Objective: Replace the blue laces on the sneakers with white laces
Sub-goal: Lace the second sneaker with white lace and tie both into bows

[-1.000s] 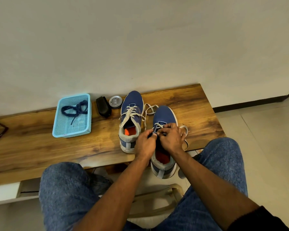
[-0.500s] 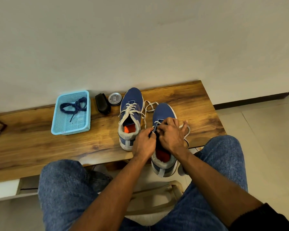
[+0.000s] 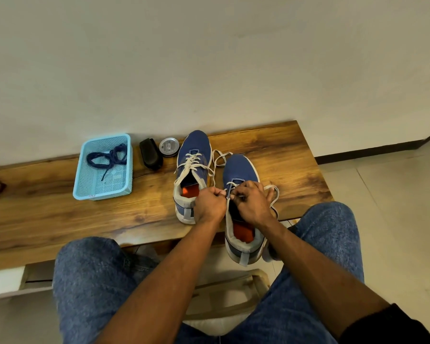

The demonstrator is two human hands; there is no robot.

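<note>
White lace (image 3: 271, 194) trails loose beside the right sneaker (image 3: 238, 170) on the worktop (image 3: 283, 155); our left hand (image 3: 209, 203) and right hand (image 3: 252, 203) both have curled fingers pinching it over the lower eyelets; the left sneaker (image 3: 194, 150) looks laced already; blue laces (image 3: 109, 157) lie in the basket (image 3: 85, 187). We judge the risk is skipping an eyelet or twisting the lace, since our hands hide them.
</note>
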